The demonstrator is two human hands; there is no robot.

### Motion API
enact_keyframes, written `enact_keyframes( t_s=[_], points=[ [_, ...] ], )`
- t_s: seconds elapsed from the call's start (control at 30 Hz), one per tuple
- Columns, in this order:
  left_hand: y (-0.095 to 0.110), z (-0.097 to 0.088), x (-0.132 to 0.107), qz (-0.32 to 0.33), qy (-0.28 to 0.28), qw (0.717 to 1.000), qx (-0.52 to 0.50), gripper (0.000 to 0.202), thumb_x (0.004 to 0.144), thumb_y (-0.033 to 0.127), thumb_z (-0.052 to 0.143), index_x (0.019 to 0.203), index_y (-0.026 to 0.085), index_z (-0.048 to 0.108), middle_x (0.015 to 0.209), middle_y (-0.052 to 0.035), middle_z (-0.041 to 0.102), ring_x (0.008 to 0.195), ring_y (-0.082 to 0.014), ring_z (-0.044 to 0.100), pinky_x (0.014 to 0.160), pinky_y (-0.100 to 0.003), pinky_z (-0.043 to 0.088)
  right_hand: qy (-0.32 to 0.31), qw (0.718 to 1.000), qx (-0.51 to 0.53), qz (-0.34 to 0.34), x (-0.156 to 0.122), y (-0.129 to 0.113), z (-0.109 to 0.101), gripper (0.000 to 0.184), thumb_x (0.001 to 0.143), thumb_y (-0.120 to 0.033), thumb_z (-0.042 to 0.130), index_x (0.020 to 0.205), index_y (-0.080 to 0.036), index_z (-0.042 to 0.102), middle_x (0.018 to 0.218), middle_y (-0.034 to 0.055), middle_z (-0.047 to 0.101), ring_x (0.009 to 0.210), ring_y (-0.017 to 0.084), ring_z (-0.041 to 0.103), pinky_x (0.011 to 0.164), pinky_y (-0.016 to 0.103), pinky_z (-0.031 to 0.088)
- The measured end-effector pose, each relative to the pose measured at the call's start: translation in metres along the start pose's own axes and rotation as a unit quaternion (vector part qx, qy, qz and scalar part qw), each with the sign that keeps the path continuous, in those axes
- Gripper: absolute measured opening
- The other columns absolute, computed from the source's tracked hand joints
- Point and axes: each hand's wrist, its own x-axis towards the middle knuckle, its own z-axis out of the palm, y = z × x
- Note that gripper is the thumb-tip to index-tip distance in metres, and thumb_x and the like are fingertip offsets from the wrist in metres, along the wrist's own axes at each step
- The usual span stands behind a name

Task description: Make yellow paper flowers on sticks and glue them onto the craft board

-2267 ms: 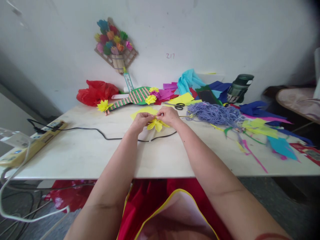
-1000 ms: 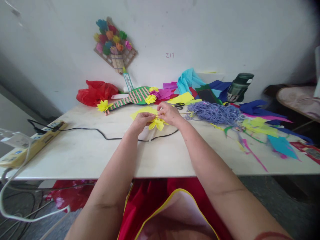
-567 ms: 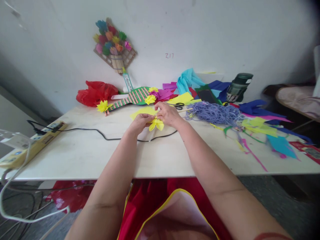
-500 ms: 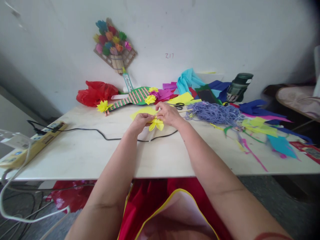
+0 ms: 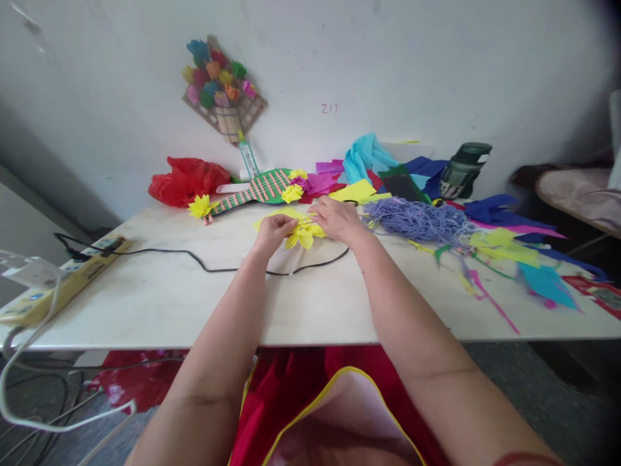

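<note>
A yellow paper flower (image 5: pixel 301 238) with pointed petals is between my hands above the table. My left hand (image 5: pixel 274 234) pinches its left side between thumb and fingers. On the other side, my right hand (image 5: pixel 336 220) has its bent fingers closed on the flower's upper right petals; its thumb is mostly hidden. Behind the flower lies a flat piece of yellow paper (image 5: pixel 288 212). Just beyond both hands rests a green, lute-shaped craft piece (image 5: pixel 266 186) with pink strips and paper flowers. My right hand covers most of the scissors (image 5: pixel 351 202).
A black cord (image 5: pixel 228 269) crosses the table from the power strip (image 5: pixel 68 278). To the right are a tangle of purple yarn (image 5: pixel 417 219), paper scraps (image 5: pixel 546 281) and a dark bottle (image 5: pixel 466 169). Red crumpled material (image 5: pixel 187 181) lies at the back left.
My right hand has shifted slightly right and my left hand slightly left, so the hands are further apart. More of the flower's petals show between them. The scissors are now mostly covered.
</note>
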Motion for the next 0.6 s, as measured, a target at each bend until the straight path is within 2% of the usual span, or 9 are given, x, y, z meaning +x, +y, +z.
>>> enact_keyframes(
  t_s=[0.1,0.23,0.43,0.6],
  points=[
    [-0.001,-0.001,0.0,0.001,0.001,1.0,0.008,0.047,0.052,0.056,0.08,0.065,0.014,0.064,0.06,-0.0001,0.059,0.057,-0.0103,0.049,0.057,-0.025,0.041,-0.002,1.0,0.012,0.017,0.001,-0.001,-0.002,0.027,0.091,-0.031,0.05,0.113,-0.022,0.064,0.108,0.0082,0.068,0.093,0.023,0.061,0.071,0.03,0.037],
    [-0.002,-0.001,0.001,0.012,-0.002,1.0,0.019,0.043,0.055,0.053,0.078,0.065,0.014,0.064,0.059,-0.0001,0.058,0.056,-0.0105,0.049,0.057,-0.025,0.041,-0.005,0.999,0.052,0.014,0.002,-0.002,-0.001,0.02,0.09,-0.029,0.051,0.101,-0.021,0.067,0.099,0.006,0.07,0.091,0.02,0.061,0.072,0.029,0.037],
    [-0.003,-0.001,0.001,0.035,-0.015,0.997,0.064,0.037,0.059,0.05,0.075,0.065,0.015,0.064,0.057,0.0,0.058,0.056,-0.0111,0.048,0.057,-0.025,0.04,0.002,0.989,0.144,-0.022,0.007,0.002,0.015,0.016,0.083,-0.022,0.057,0.092,-0.019,0.07,0.095,0.0046,0.07,0.085,0.016,0.06,0.074,0.027,0.04],
    [-0.004,-0.001,0.001,0.039,-0.018,0.996,0.08,0.034,0.06,0.047,0.073,0.066,0.014,0.065,0.058,0.0001,0.057,0.056,-0.011,0.047,0.056,-0.025,0.038,-0.016,0.986,0.165,-0.019,0.011,0.006,0.023,0.017,0.081,-0.021,0.059,0.089,-0.019,0.074,0.094,0.0042,0.071,0.086,0.016,0.06,0.076,0.027,0.042]
  ],
)
